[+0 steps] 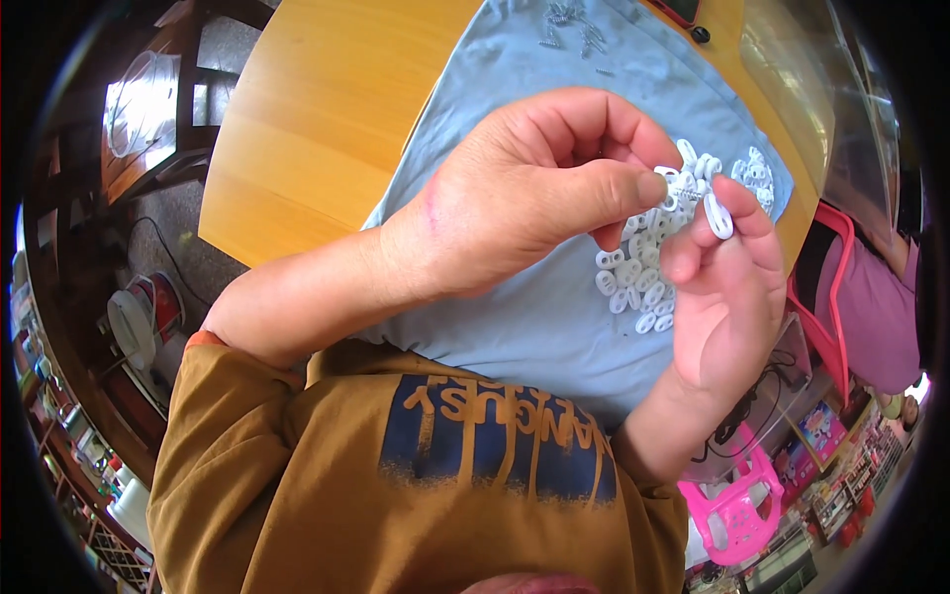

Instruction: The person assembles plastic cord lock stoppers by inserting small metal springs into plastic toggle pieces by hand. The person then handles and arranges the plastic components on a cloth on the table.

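Observation:
My left hand (539, 183) is closed in a pinch, thumb against forefinger, on a small white plastic piece (668, 176) whose shape is partly covered by the thumb. Close beside it, the fingers of my right hand (730, 287) grip a white oval plastic piece (718, 216) with a slot in it, held tilted. Under and between both hands, many similar white oval pieces with holes (648, 267) lie in a loose pile on the light blue cloth (495, 317). Smaller white parts (755, 176) form a second heap beyond my right hand.
Small metal springs (569, 20) lie scattered at the cloth's far end. The cloth covers part of a yellow wooden table (317, 129). A red-framed chair (839, 297) and a pink plastic chair (737, 510) stand to the right, near a person in purple (876, 317).

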Demonstrator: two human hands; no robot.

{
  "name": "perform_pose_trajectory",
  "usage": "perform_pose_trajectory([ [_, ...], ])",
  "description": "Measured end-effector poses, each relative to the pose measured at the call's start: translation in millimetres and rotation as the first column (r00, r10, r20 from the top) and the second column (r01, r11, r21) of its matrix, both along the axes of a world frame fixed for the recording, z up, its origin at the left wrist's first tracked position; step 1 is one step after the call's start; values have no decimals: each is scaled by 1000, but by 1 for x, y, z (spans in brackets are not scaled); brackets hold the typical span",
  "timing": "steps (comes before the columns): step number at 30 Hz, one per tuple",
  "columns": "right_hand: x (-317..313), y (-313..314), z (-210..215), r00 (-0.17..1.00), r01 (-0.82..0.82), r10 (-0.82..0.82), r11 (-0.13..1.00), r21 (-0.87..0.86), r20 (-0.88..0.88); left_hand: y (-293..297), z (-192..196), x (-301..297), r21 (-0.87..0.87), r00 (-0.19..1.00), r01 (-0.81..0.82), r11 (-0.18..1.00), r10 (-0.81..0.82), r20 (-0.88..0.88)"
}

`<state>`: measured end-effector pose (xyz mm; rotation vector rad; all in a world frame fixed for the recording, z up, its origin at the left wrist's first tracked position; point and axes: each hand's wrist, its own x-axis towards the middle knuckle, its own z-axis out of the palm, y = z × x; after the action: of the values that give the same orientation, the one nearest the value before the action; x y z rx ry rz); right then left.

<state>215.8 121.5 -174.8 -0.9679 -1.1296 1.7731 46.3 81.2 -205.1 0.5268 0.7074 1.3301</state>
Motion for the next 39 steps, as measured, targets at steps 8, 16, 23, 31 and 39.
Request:
perform_pose_trajectory([
  [8,-2,-2,-5,985,89,-99,993,77,138,0,4,0,-34,999,0,999,-2,-42],
  [16,-8,-2,-3,988,88,-99,992,94,120,-1,1,0,25,999,17,1000,-16,-47],
  [23,-7,-2,-6,992,43,-60,988,149,108,-1,3,1,2,996,17,1000,-17,-88],
  [31,-10,-5,-9,983,59,-95,974,221,155,0,3,1,-35,995,10,999,-14,-100],
  [39,-15,-9,-10,970,53,-123,950,309,210,1,3,2,-64,994,-2,998,-5,-108],
])
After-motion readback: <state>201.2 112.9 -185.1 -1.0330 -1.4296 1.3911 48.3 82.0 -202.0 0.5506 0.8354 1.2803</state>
